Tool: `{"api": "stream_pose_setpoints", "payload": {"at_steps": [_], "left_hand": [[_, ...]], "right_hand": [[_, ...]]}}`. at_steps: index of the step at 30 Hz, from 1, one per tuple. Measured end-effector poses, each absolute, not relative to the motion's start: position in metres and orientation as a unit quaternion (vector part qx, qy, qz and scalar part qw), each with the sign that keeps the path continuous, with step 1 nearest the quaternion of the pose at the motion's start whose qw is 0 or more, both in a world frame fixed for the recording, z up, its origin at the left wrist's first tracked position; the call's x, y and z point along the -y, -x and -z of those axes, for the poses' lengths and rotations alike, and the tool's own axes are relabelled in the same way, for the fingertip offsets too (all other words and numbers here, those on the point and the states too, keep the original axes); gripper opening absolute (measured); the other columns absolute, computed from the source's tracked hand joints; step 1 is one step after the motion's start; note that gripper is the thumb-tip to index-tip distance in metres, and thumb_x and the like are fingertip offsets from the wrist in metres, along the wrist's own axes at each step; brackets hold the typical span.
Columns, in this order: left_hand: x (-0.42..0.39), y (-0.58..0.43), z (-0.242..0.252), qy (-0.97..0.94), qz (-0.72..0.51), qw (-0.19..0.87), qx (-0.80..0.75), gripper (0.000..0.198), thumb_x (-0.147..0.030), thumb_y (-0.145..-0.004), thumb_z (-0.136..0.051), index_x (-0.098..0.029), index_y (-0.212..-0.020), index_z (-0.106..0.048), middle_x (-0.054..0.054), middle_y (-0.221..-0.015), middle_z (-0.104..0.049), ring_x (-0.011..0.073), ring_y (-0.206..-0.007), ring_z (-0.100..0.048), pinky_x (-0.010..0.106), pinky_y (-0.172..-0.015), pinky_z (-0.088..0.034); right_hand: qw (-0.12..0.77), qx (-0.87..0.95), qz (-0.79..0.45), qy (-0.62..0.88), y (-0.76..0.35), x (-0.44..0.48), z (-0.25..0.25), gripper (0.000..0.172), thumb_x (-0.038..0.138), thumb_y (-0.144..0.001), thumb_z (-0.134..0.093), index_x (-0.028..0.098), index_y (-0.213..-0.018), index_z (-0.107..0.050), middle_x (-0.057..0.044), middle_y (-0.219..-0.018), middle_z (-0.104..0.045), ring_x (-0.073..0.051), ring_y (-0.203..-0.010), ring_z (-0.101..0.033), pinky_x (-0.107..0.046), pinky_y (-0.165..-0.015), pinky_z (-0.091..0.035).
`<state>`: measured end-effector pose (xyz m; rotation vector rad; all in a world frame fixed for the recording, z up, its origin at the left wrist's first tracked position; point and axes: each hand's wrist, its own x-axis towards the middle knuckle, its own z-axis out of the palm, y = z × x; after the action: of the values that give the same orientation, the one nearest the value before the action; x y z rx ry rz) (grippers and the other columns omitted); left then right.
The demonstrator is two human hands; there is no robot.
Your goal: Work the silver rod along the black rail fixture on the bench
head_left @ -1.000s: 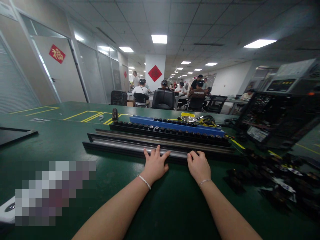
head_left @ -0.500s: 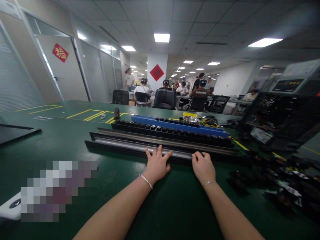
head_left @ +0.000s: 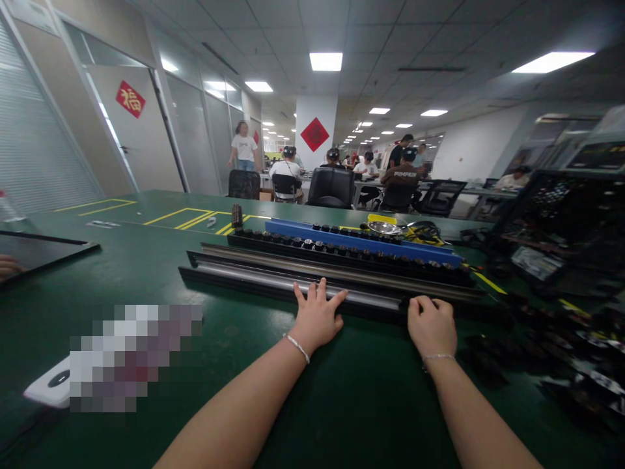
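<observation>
A long black rail (head_left: 234, 281) with a shiny grey strip along its channel lies nearest me across the green table. My left hand (head_left: 318, 320) rests on its middle, fingers spread and pressed down on the strip. Farther right along this rail, my right hand (head_left: 432, 329) is closed with curled fingertips at its near side. Whatever it pinches is hidden; a small dark part (head_left: 404, 303) shows just left of its fingertips. Behind runs a second black rail (head_left: 273, 260), roughly parallel to the first. Both wrists wear thin bracelets.
Beyond lie a black strip with several round dark parts (head_left: 293, 243), a blue rail (head_left: 351, 238) and a metal dish (head_left: 384, 228). Dark parts (head_left: 488, 358) crowd the right. A blurred-out white device (head_left: 51, 384) lies left. Another person's hand (head_left: 8, 266) shows at the left edge.
My right hand has slid right along the rail, farther from my left hand, uncovering a small dark part. My left hand keeps its place. The view has turned slightly left.
</observation>
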<state>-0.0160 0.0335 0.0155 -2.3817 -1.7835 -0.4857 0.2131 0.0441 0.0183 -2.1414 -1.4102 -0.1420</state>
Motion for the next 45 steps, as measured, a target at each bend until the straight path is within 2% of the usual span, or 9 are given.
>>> {"api": "stream_pose_setpoints", "payload": {"at_steps": [3,8,12,23,31,34,37,40,45], "left_hand": [[-0.035,0.016,-0.015,0.787,0.162,0.059,0.592,0.055,-0.044,-0.079,-0.05,-0.043,-0.132,-0.034,0.006,-0.145,-0.027,0.036,-0.128,-0.025,0.068,-0.098,0.0],[-0.037,0.016,-0.015,0.789,0.164,0.056,0.59,0.057,-0.046,-0.078,-0.051,-0.043,-0.132,-0.034,0.006,-0.145,-0.028,0.0358,-0.129,-0.025,0.068,-0.098,0.0],[-0.036,0.015,-0.016,0.786,0.163,0.06,0.593,0.057,-0.046,-0.078,-0.052,-0.043,-0.132,-0.033,0.007,-0.145,-0.028,0.0357,-0.128,-0.026,0.067,-0.098,-0.001],[-0.037,0.014,-0.019,0.785,0.143,0.05,0.601,0.059,-0.045,-0.078,-0.052,-0.044,-0.133,-0.031,0.007,-0.146,-0.026,0.0361,-0.128,-0.026,0.068,-0.098,-0.003],[-0.046,0.013,-0.018,0.785,0.149,0.055,0.599,0.06,-0.043,-0.076,-0.055,-0.045,-0.132,-0.033,0.008,-0.144,-0.03,0.0348,-0.126,-0.029,0.067,-0.099,-0.003],[-0.052,0.009,-0.019,0.784,0.143,0.048,0.602,0.059,-0.043,-0.077,-0.055,-0.045,-0.132,-0.034,0.007,-0.144,-0.03,0.0348,-0.125,-0.031,0.068,-0.099,-0.003],[-0.06,0.006,-0.02,0.783,0.136,0.039,0.605,0.059,-0.043,-0.078,-0.054,-0.045,-0.132,-0.032,0.007,-0.145,-0.029,0.0353,-0.125,-0.032,0.068,-0.098,-0.004],[-0.068,0.004,-0.02,0.786,0.142,0.027,0.6,0.06,-0.044,-0.078,-0.054,-0.046,-0.132,-0.031,0.007,-0.145,-0.028,0.0351,-0.126,-0.032,0.07,-0.097,-0.003],[-0.067,0.008,-0.019,0.796,0.154,-0.005,0.585,0.06,-0.045,-0.078,-0.053,-0.044,-0.134,-0.029,0.007,-0.147,-0.025,0.0337,-0.129,-0.028,0.071,-0.098,-0.003]], "right_hand": [[0.288,0.468,0.014,0.835,-0.233,-0.045,-0.016,0.041,0.039,-0.083,-0.031,0.023,-0.098,-0.066,-0.015,-0.107,-0.045,-0.027,-0.091,-0.053,-0.039,-0.076,-0.043],[0.26,0.45,-0.012,0.854,-0.251,-0.046,-0.01,0.037,0.04,-0.078,-0.035,0.025,-0.086,-0.069,-0.014,-0.101,-0.046,-0.028,-0.081,-0.055,-0.04,-0.062,-0.043],[0.257,0.459,0.012,0.85,-0.259,-0.047,-0.004,0.035,0.042,-0.075,-0.04,0.024,-0.079,-0.069,-0.014,-0.101,-0.048,-0.031,-0.086,-0.054,-0.041,-0.059,-0.043],[0.269,0.463,0.154,0.83,-0.262,-0.046,-0.006,0.029,0.028,-0.076,-0.041,0.016,-0.08,-0.068,-0.016,-0.111,-0.054,-0.032,-0.106,-0.048,-0.046,-0.088,-0.038],[0.329,0.562,0.166,0.741,-0.241,-0.068,-0.028,0.034,0.023,-0.08,-0.037,0.012,-0.107,-0.055,-0.015,-0.11,-0.056,-0.025,-0.112,-0.044,-0.038,-0.098,-0.031],[0.286,0.616,0.131,0.722,-0.246,-0.104,-0.044,0.033,0.022,-0.082,-0.035,0.014,-0.104,-0.058,-0.012,-0.107,-0.06,-0.023,-0.107,-0.048,-0.036,-0.096,-0.033],[0.179,0.684,0.07,0.704,-0.248,-0.147,-0.06,0.032,0.023,-0.083,-0.036,0.018,-0.099,-0.063,-0.007,-0.106,-0.062,-0.02,-0.1,-0.052,-0.031,-0.091,-0.037],[0.116,0.729,0.047,0.673,-0.244,-0.183,-0.068,0.031,0.025,-0.081,-0.045,0.019,-0.105,-0.062,-0.008,-0.111,-0.06,-0.02,-0.105,-0.051,-0.032,-0.092,-0.036],[0.075,0.78,0.011,0.621,-0.234,-0.227,-0.071,0.063,0.023,-0.068,-0.063,0.014,-0.128,-0.046,-0.011,-0.128,-0.05,-0.023,-0.119,-0.043,-0.033,-0.099,-0.031]]}}
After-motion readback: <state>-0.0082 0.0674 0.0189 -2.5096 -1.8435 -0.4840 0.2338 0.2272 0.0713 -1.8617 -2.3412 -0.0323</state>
